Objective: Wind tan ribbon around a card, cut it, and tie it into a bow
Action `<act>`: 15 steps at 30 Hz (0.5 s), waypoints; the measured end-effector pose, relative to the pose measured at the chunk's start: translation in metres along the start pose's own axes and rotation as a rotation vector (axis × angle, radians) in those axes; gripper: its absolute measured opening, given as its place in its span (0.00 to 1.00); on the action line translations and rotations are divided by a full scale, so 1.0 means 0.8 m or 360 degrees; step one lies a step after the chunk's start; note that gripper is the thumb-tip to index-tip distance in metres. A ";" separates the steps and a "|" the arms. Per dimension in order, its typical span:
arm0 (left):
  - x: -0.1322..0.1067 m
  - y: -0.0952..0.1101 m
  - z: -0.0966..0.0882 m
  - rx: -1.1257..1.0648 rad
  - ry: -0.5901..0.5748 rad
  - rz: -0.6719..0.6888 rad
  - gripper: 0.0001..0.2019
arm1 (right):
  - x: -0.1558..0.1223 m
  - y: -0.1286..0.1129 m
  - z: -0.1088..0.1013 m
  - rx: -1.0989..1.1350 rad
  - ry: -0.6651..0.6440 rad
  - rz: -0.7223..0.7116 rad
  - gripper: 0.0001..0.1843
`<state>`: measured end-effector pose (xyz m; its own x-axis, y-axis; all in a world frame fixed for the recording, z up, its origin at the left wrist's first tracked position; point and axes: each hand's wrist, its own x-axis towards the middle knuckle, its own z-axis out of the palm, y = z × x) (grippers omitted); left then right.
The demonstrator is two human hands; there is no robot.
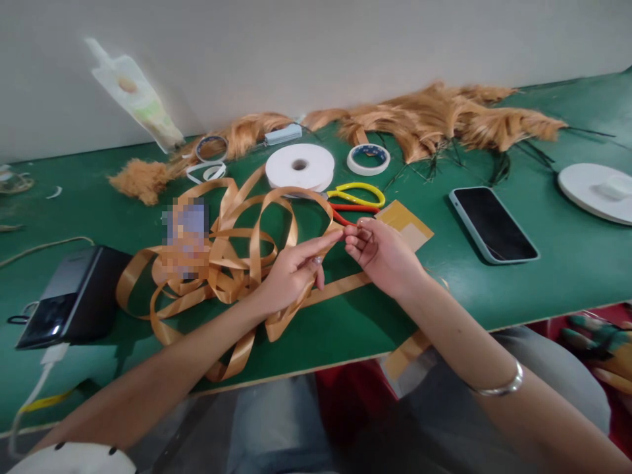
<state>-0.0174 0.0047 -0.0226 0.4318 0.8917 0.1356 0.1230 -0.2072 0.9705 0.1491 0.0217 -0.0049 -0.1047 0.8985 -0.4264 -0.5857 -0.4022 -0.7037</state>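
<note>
My left hand [296,273] is closed on an orange satin ribbon [254,253], its index finger stretched towards the right fingertips. Many loose loops of that ribbon lie to its left, and a fold hangs below the palm. My right hand [380,257] has its thumb and fingers pinched together, touching or almost touching the left index fingertip at the ribbon's edge. What sits inside this pinch is hidden. A flat strip of ribbon passes beneath the right wrist. Just behind the hands lie scissors [358,195] with yellow and red handles and a yellow-brown card packet [405,226].
Behind lie a white spool [299,168], a tape roll [368,160] and bundles of orange-brown fibre [419,122] along the wall. A phone [494,225] and a white disc [600,191] are to the right. At left stands a black power bank [74,296] with a cable.
</note>
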 end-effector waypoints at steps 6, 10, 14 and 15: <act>0.002 0.010 0.002 -0.0072 0.0037 -0.0107 0.21 | 0.000 0.006 0.001 -0.0051 -0.0003 -0.0011 0.10; 0.003 0.008 0.001 -0.0115 0.0052 -0.0154 0.22 | -0.001 0.012 0.004 -0.0081 -0.0033 0.0003 0.10; 0.002 0.001 0.000 -0.0141 0.0049 -0.0175 0.23 | -0.002 0.014 0.005 -0.0117 -0.0050 -0.0034 0.09; 0.002 0.000 0.000 -0.0148 0.0048 -0.0176 0.23 | -0.002 0.014 0.005 -0.0132 -0.0047 -0.0052 0.09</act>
<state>-0.0167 0.0064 -0.0226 0.3931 0.9190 0.0312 0.0843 -0.0699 0.9940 0.1394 0.0165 -0.0093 -0.1109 0.9156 -0.3864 -0.5206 -0.3847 -0.7622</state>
